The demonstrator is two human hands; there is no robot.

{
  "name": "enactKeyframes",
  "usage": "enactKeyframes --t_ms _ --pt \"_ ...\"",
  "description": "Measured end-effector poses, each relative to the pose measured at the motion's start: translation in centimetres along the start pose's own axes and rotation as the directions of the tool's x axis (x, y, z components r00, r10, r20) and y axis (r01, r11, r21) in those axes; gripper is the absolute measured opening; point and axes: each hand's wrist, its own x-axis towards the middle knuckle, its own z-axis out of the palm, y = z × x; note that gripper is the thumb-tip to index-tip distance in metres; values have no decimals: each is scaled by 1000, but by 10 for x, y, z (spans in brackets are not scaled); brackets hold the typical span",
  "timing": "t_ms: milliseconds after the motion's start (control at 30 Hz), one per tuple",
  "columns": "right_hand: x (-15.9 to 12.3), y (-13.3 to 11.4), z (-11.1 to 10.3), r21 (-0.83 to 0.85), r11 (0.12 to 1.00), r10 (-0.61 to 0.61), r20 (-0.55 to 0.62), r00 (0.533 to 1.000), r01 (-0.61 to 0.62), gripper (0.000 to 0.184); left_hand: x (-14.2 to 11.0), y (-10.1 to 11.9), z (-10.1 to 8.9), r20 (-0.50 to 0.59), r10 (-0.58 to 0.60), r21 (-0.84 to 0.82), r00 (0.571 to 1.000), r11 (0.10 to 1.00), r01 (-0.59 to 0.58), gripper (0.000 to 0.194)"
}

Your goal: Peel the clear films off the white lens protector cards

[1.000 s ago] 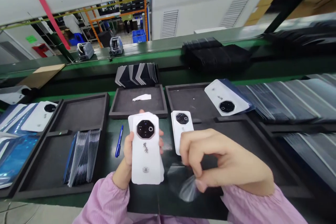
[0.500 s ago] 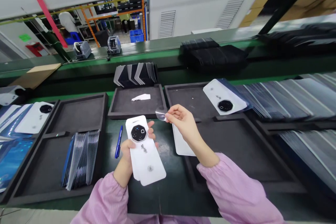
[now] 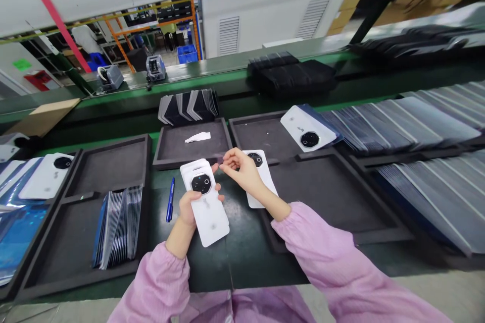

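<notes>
My left hand (image 3: 189,207) is closed around a small stack of white phone back covers (image 3: 212,222); the front one has a black camera panel near its top and is tilted. Beside the left fingertips, my right hand (image 3: 242,169) pinches a clear film piece, which barely shows against the dark tray. Under my right wrist, another white back cover (image 3: 267,177) lies at the edge of a dark tray. To the left of the held covers rests a blue pen (image 3: 171,201).
A dark foam tray (image 3: 170,163) with a torn white scrap (image 3: 198,137) lies ahead. Upright stacks of panels (image 3: 119,227) stand in the left tray, with more panels (image 3: 401,126) at right. Tape dispensers (image 3: 156,68) sit on the back ledge.
My right hand has moved left, bringing the film close to my left fingertips. The covers in my left hand have shifted against each other, and the view has turned slightly.
</notes>
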Motion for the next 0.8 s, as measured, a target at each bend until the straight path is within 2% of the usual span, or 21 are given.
enactKeyframes --t_ms 133,267,367,467,533,633,800 --pt "10 0 -11 -172 984 51 32 998 -45 25 1 1 -2 1 23 -6 1000 1000 -23 105" --pt "60 -6 -22 -428 900 121 75 990 -78 26 3 3 -6 2 34 -40 999 999 -34 111" --pt "107 -7 -10 -582 812 178 166 970 -50 17 3 4 -7 -1 39 -56 999 998 -39 113" --pt "140 -3 15 -671 740 226 182 957 -47 30 3 4 -8 -4 40 -68 999 997 -40 112" --pt "152 1 29 -689 722 253 170 952 -69 36 2 3 -9 2 33 -83 999 996 -32 112" --pt "161 5 36 -645 757 279 167 946 -110 35 2 2 -10 19 29 -104 999 994 -27 111" --pt "170 1 15 -367 913 268 217 939 -176 26 2 2 -10 47 19 -131 999 991 -13 108"
